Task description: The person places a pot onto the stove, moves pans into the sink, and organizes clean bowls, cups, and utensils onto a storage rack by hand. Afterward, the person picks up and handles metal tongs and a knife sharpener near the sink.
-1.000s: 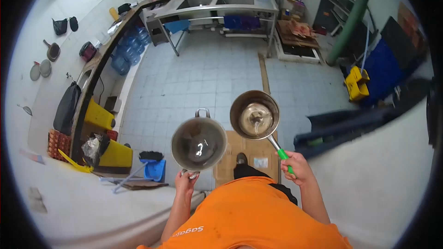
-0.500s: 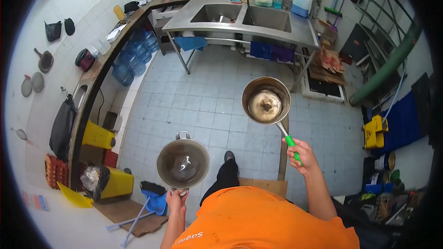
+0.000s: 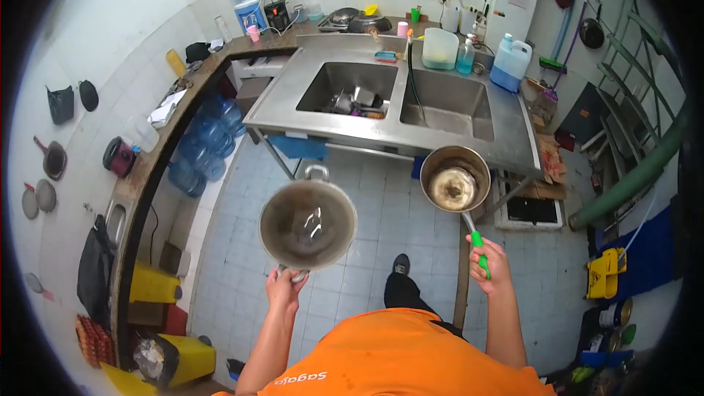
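My left hand (image 3: 284, 290) grips the near loop handle of a grey metal two-handled pot (image 3: 282, 224), its open mouth facing up toward me. A shiny utensil-like glint shows inside, but I cannot make out what it is. In my right hand (image 3: 490, 265) is the green handle of a steel saucepan (image 3: 480, 169), stained brown inside. Both vessels hang over the floor in front of a steel sink counter (image 3: 352, 126). The saucepan's far rim overlaps the counter's front edge in view. Dishes and utensils (image 3: 359, 99) lie in the left basin.
The right basin (image 3: 449, 106) has a dark hose (image 3: 416, 88) hanging into it. A jug of blue liquid (image 3: 511, 64) and a translucent tub (image 3: 440, 50) stand behind. Large water bottles (image 3: 202, 154) line the left; a yellow mop bucket (image 3: 606, 273) is at right.
I have stepped forward, so the sink counter looks nearer and larger. The pot and saucepan have come along in my hands, and more of the left basin's contents shows.
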The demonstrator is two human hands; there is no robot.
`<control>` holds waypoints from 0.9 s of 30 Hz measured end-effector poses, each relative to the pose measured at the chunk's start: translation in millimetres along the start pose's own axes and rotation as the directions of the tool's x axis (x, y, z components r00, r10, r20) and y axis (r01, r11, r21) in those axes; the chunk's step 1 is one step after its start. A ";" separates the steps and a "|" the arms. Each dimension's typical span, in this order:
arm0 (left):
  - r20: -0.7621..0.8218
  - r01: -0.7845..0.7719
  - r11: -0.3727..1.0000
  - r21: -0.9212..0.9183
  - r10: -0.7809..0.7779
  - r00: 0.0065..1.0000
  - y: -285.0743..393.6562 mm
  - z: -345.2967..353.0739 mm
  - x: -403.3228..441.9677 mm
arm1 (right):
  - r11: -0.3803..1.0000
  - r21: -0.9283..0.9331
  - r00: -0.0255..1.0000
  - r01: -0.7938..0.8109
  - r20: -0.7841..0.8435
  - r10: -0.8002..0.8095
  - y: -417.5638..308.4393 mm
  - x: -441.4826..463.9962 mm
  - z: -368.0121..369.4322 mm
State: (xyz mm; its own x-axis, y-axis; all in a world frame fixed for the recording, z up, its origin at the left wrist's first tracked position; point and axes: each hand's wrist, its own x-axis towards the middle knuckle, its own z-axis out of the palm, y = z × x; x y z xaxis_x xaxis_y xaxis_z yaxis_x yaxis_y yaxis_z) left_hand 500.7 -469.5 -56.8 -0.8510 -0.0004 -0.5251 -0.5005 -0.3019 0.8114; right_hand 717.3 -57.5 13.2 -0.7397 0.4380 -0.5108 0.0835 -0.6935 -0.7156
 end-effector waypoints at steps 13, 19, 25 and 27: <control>0.044 -0.181 0.982 -0.047 0.183 0.982 116.1 324.6 387.8 | 0.973 -0.226 0.995 0.050 -0.071 -0.068 -153.2 255.2 46.3; 0.039 -0.055 0.992 0.113 0.051 0.998 119.1 396.4 509.2 | 0.884 -0.465 0.994 0.051 -0.064 -0.091 -185.7 358.2 107.5; 0.049 0.132 0.969 0.209 -0.145 0.988 60.6 415.4 618.6 | 0.725 -0.689 0.990 -0.013 -0.112 -0.088 -183.3 457.0 193.9; 0.060 0.168 0.935 0.313 -0.196 0.979 52.5 418.9 630.0 | 0.673 -0.739 0.992 -0.029 -0.103 -0.071 -174.4 491.5 219.8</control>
State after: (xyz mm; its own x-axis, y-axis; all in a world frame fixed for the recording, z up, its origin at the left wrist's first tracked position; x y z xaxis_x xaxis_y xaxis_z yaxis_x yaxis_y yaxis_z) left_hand -128.3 -86.4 -237.4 -0.7445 0.1162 -0.6575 -0.6604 0.0164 0.7507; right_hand 192.4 153.0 -8.3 -0.6710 0.5428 -0.5051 0.5710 -0.0562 -0.8190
